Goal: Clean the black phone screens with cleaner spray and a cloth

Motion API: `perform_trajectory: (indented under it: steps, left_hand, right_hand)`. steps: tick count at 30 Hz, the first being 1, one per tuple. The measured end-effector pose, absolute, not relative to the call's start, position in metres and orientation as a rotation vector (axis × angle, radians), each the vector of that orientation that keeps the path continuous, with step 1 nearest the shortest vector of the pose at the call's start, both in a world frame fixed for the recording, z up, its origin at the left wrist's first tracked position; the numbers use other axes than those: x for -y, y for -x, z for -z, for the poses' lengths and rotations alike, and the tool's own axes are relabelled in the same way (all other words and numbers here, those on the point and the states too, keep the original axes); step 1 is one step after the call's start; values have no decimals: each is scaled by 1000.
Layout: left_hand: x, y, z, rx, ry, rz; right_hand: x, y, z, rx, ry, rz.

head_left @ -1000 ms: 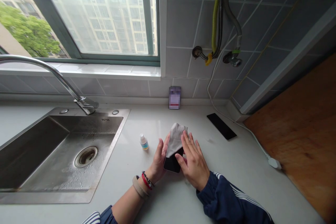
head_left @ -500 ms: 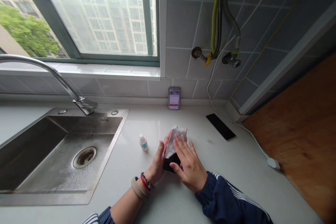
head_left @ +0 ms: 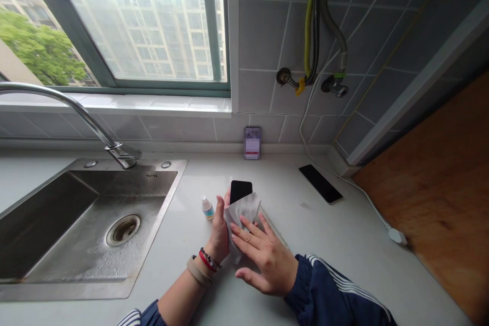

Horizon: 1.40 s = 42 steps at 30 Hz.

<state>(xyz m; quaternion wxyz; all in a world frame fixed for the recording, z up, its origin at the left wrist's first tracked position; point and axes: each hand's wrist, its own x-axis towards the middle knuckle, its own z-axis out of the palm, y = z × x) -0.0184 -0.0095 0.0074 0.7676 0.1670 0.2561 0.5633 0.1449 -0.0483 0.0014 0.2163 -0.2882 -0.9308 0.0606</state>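
In the head view my left hand (head_left: 219, 234) is closed around a black smartphone (head_left: 240, 190), gripping it from the left and below. A light grey cloth (head_left: 244, 208) lies over the phone's lower part and hangs past its bottom edge. My right hand (head_left: 265, 254) lies on the cloth with fingers stretched out flat and thumb held apart. Beside the left hand stands a small white-capped bottle (head_left: 207, 208) with a blue and yellow label. A pale, straight-edged thing (head_left: 274, 225) shows partly behind my right hand; its kind is hidden.
A steel sink (head_left: 153, 249) with a faucet (head_left: 124, 155) is at the left. Another phone with a lit screen (head_left: 252, 143) leans against the back wall. A black flat slab (head_left: 321, 184) lies on the right, near a white cable and plug (head_left: 397, 237).
My right hand and the cloth have slid down the phone, uncovering its top and covering its lower part. The phone and left hand have shifted slightly left.
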Motion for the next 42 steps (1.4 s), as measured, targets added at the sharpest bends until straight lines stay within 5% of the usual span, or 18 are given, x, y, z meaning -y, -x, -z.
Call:
perform_trajectory:
  steps: [27,42]
  left_hand:
    - [14,14,7,-376,-611,-1013]
    - [0,21,5,-519,-284,-1140]
  right_hand:
    - [14,-169,16,2256,1112,-10]
    - [44,-136,15,2451,702,-47]
